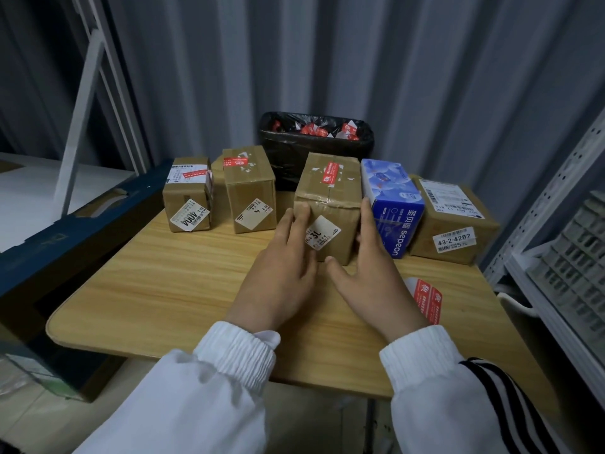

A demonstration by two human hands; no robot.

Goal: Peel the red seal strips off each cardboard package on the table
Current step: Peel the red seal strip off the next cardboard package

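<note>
Your left hand [283, 267] and right hand [371, 276], fingers spread, flank the middle package [329, 208] at mid-table without clamping it. Steady it with one hand and lift a corner of its red seal strip [330, 173]. Neighbouring boxes crowd both sides; the near table [157, 290] lies open.

Head view, down onto table [163, 290]

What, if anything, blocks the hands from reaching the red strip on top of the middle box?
Nothing visible does. The left hand and right hand flank the middle box, fingers against its sides. Its red strip lies uncovered on the top face, with no other package over it.
</note>
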